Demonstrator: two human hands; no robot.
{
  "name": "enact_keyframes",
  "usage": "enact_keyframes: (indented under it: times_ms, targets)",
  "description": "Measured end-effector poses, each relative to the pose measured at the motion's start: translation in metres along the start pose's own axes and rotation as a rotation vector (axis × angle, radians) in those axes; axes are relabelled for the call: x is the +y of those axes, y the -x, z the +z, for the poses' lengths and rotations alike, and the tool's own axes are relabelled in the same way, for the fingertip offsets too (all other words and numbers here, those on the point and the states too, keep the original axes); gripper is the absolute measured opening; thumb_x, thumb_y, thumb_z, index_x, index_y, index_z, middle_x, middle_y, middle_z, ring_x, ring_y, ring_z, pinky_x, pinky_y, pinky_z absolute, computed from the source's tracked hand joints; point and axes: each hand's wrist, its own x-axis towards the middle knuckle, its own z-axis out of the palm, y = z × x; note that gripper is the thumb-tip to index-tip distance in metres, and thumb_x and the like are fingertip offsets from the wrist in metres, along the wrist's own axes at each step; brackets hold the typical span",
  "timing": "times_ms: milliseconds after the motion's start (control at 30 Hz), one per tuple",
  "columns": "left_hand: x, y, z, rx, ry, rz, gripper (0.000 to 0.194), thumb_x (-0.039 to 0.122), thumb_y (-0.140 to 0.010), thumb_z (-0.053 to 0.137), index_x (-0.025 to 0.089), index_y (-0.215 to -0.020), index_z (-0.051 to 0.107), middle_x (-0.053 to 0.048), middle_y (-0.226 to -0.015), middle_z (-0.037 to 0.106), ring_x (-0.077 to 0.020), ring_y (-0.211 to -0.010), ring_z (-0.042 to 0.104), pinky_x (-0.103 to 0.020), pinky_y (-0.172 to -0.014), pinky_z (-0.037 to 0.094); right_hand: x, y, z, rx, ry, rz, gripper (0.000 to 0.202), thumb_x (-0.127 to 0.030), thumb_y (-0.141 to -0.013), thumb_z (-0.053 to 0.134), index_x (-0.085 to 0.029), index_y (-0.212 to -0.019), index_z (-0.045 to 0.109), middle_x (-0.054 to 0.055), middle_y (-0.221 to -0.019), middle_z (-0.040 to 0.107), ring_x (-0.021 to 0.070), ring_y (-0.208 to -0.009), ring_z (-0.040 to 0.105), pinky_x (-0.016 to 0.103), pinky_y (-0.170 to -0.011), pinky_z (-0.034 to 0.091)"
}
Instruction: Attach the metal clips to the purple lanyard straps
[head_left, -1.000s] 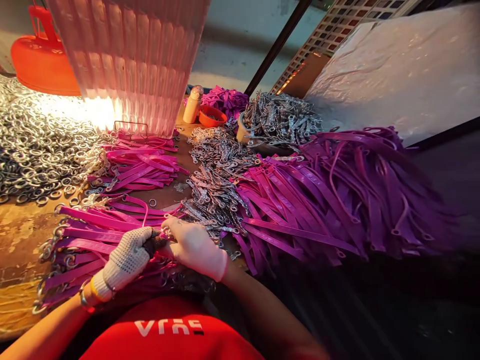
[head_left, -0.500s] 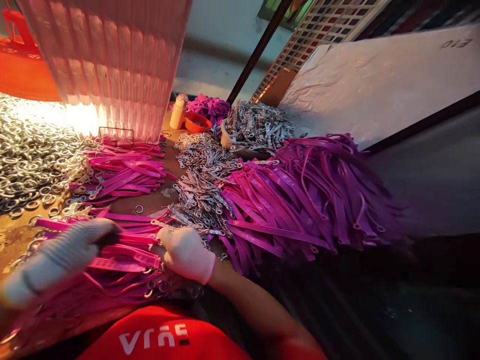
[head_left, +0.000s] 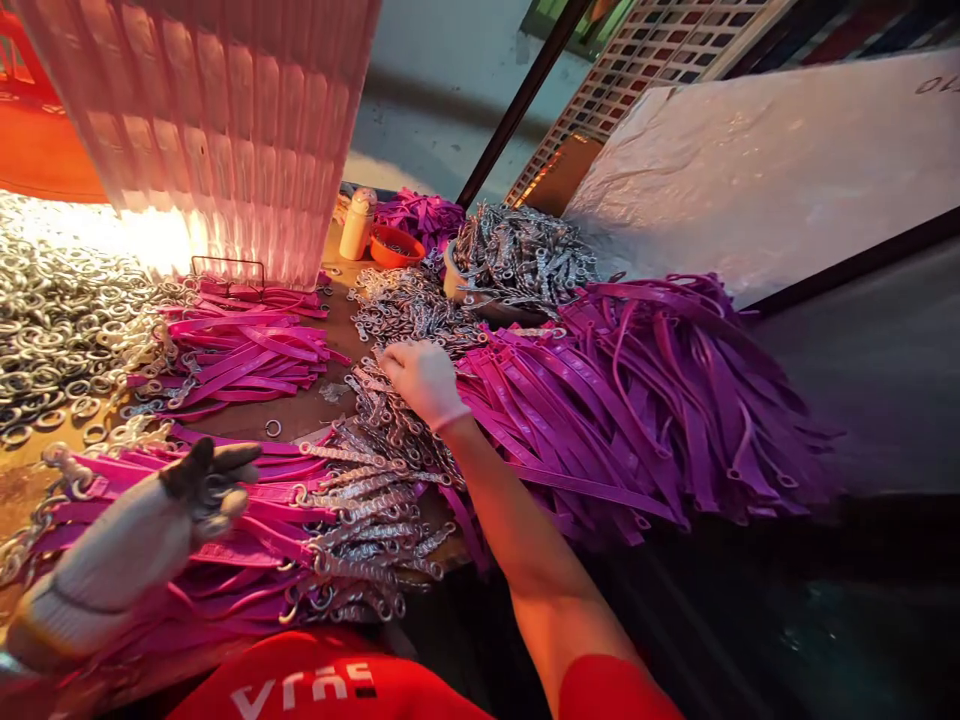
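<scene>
My left hand (head_left: 206, 495), in a grey-white glove with dark fingertips, is partly curled, palm up, over a row of pink straps (head_left: 247, 545). Small metal rings (head_left: 214, 490) show in its palm, between the fingers. My right hand (head_left: 424, 382), in a white glove, is at the heap of short metal chains (head_left: 397, 415), its fingertips pinched together at a chain there; they are partly hidden. Short chains (head_left: 367, 545) hang from the right ends of the straps in the near row, and rings sit at the straps' joints.
A large heap of metal rings (head_left: 60, 310) lies at the left under a bright lamp. Another bundle of pink straps (head_left: 247, 345) is behind the near row. Purple straps (head_left: 585, 420) pile up at the right. Behind stand a chain-filled tub (head_left: 454, 275), an orange bowl (head_left: 396, 247) and a bottle (head_left: 358, 225).
My right hand has moved from the near straps, up and right, to the chain heap. My left hand has turned, showing its palm side, and shifted slightly right.
</scene>
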Motion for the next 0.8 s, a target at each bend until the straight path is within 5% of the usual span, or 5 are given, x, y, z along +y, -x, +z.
enact_keyframes:
  times_ms: [200,433,600,700,800]
  targets:
    - [-0.006,-0.016,0.056,-0.221,0.327,-0.135,0.045,0.013,-0.065,0.081,0.013,-0.11,0.071,-0.008,-0.091,0.071,-0.0111,-0.068,0.065,-0.018,-0.058,0.053,-0.019,-0.088,0.035,-0.23,0.028,0.132,0.031,-0.023,-0.091,0.059,-0.004,-0.112,0.072,0.024,-0.112,0.071,0.0273,-0.109,0.066,0.031,-0.089,0.044]
    - [-0.02,-0.008,0.053,-0.21,0.084,-0.015,0.036,0.045,-0.083,0.072,0.011,-0.091,0.068,-0.004,-0.068,0.067,-0.0057,-0.044,0.048,-0.014,-0.037,0.03,-0.003,-0.096,0.049,-0.16,-0.115,0.138,0.034,-0.007,-0.087,0.055,-0.004,-0.118,0.067,0.024,-0.115,0.07,0.027,-0.11,0.065,0.031,-0.091,0.045]
    - [-0.024,-0.003,0.043,-0.238,-0.021,0.005,0.045,0.056,-0.082,0.065,0.011,-0.083,0.067,-0.001,-0.056,0.059,-0.0068,-0.041,0.044,-0.016,-0.036,0.028,-0.001,-0.058,0.027,0.021,-0.293,0.024,0.034,-0.013,-0.094,0.041,-0.011,-0.123,0.059,0.014,-0.121,0.069,0.0209,-0.111,0.063,0.028,-0.093,0.046]
    - [-0.032,-0.002,0.04,-0.251,0.033,0.029,0.041,0.054,-0.081,0.064,0.012,-0.085,0.066,-0.001,-0.057,0.06,-0.0065,-0.041,0.043,-0.016,-0.037,0.03,-0.021,-0.003,0.019,0.085,-0.571,-0.13,0.032,-0.014,-0.093,0.04,-0.012,-0.119,0.058,0.011,-0.111,0.07,0.0174,-0.101,0.065,0.027,-0.089,0.049]
    - [-0.04,0.0,0.038,-0.275,0.081,0.021,0.04,0.051,-0.081,0.066,0.014,-0.095,0.068,-0.004,-0.07,0.067,-0.0073,-0.045,0.047,-0.018,-0.041,0.035,-0.047,0.062,0.017,0.008,-0.938,-0.382,0.032,-0.026,-0.093,0.053,-0.018,-0.124,0.056,0.005,-0.104,0.069,0.0147,-0.091,0.065,0.027,-0.084,0.052]
